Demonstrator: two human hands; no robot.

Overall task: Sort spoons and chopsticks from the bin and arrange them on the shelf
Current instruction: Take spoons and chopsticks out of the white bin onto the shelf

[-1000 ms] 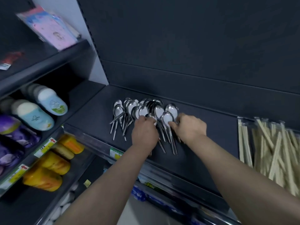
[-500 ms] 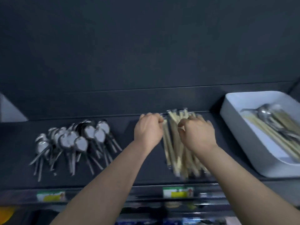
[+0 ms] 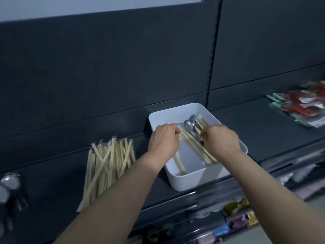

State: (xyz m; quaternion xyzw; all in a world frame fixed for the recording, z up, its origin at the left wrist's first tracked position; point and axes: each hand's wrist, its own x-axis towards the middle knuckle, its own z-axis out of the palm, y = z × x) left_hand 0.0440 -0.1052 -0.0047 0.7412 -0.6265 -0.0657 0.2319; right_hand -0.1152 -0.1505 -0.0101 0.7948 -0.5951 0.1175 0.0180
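A white bin (image 3: 184,186) stands on the dark shelf (image 3: 52,191) and holds wrapped chopsticks (image 3: 195,147) and a few metal spoons (image 3: 189,125). Both of my hands are inside it. My left hand (image 3: 163,140) has its fingers curled round the upper ends of some chopsticks. My right hand (image 3: 220,140) hovers with curled fingers over the spoon handles and chopsticks; its grip is hidden. Left of the bin lies a pile of sorted chopsticks (image 3: 105,166). Sorted spoons (image 3: 8,184) show blurred at the far left edge.
Red and green packets (image 3: 302,106) lie on the adjoining shelf at the right. Coloured goods (image 3: 237,222) sit on the shelf below. A dark back panel rises close behind the bin. Bare shelf shows between the chopstick pile and the spoons.
My view and both hands have swung right, from the spoons past the chopstick pile to the bin. The hands now reach into the bin.
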